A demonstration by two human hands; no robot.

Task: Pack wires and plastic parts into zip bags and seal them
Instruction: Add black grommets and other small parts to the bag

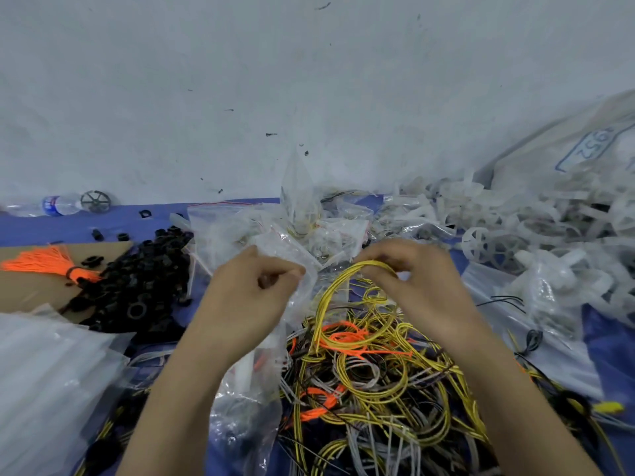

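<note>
I am loading a loop of yellow wires [335, 281] into a zip bag [275, 243]: my left hand [247, 293] is pinching the bag's top edge, and my right hand [422, 280] is gripping the loop's crown just beside it. Next, I judge, I am needing to spread the mouth and feed the loop in, freeing its tails from the wire pile [378, 389] below.

Head cam, fwd-down, close over hands [330, 286]
</note>
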